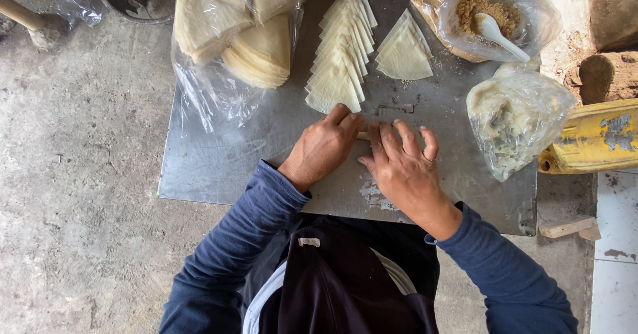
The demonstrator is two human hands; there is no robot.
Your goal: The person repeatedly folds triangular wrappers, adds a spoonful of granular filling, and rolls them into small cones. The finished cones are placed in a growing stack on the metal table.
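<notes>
Head view, looking straight down. My left hand [323,144] and my right hand [401,168] lie side by side at the centre of the frame, palms down on the metal sheet [219,161]. Fingers of both are flattened and pressed over a small rolled wrapper [363,135]; only a pale sliver of it shows between the two hands. Its long axis runs left to right, directly under both sets of fingertips, equally near each hand. Neither hand is closed round it; both are nearly flat. Just above the fingertips lies a fanned row of triangular wrappers [340,51], with a smaller stack [403,53] beside it. Upper right: bowl of brown filling [495,15] with white spoon [497,35].
</notes>
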